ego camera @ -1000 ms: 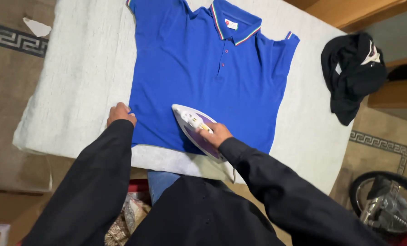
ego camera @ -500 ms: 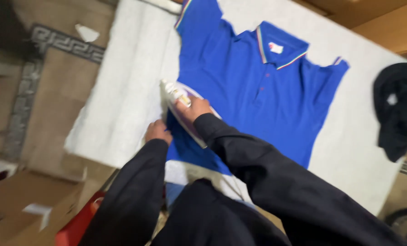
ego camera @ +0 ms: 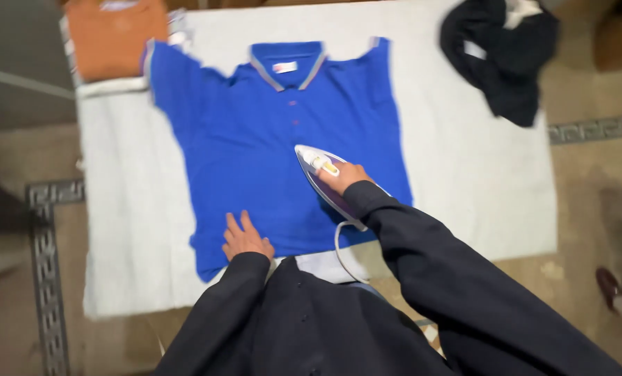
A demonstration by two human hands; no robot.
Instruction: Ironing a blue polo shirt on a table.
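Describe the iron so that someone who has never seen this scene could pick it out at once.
Start at the white padded table cover that fills the middle of the view, then find the blue polo shirt spread flat on it. The iron sits on the shirt's lower right part, under the right hand. It is the only hard, pointed thing there: white and purple, with a white cord trailing back.

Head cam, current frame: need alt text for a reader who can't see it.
A person's right hand grips a white and purple iron on a blue polo shirt, while the left hand lies flat on the shirt's lower edge. The shirt lies on a white padded cover, with a black garment and folded orange cloth at the far corners.
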